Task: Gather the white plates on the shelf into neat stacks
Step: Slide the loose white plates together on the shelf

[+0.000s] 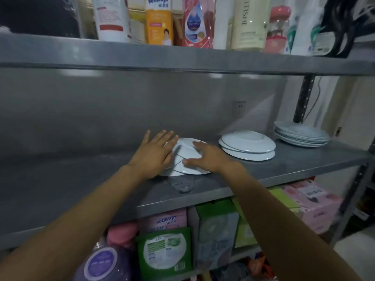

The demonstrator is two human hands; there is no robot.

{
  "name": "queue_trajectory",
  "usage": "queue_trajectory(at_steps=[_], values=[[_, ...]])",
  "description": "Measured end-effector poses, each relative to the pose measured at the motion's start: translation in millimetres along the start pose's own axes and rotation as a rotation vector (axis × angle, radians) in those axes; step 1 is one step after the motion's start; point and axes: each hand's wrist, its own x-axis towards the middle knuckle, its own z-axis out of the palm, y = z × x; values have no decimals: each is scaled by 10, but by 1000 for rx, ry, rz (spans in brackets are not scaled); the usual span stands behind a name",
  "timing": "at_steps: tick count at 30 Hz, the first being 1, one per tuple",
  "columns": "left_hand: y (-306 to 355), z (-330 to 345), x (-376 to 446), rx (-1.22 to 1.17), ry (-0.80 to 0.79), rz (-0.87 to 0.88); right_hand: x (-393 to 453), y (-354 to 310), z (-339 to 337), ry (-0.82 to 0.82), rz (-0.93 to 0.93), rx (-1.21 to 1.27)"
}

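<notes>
Steel shelf [284, 165]: glass [182, 184] before plates [187, 153]; bottles [198, 21] above.

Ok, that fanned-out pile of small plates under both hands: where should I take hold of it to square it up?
Grip the fanned pile by its outer rims, left hand from the left and right hand from the right, palms pressing inward. The plates overlap sideways with offset edges showing, so squeezing from both sides would probably slide them into line. Both hands already lie flat on them.
</notes>
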Motion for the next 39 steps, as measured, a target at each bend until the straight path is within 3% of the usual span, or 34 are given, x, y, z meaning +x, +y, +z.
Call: queue_trajectory(at_steps=[7,12,17,24,27,32,39], values=[[-166,106,15,-11,-19,-41,146,47,87,-6,0,-147],[-238,185,-13,-37,-23,-60,52,-114,28,64,-117,-455],[-232,161,5,-79,-12,-84,79,-169,101,217,-157,-788],[-215,84,11,-103,66,-79,126,-232,-184,534,-137,-727],[-246,42,10,-124,119,-96,120,-314,-342,605,-142,-609],[-309,-68,-30,-149,204,-83,200,-596,-416,809,8,-200],[-380,-252,-257,-105,325,-18,245,-1181,-255,810,128,520]])
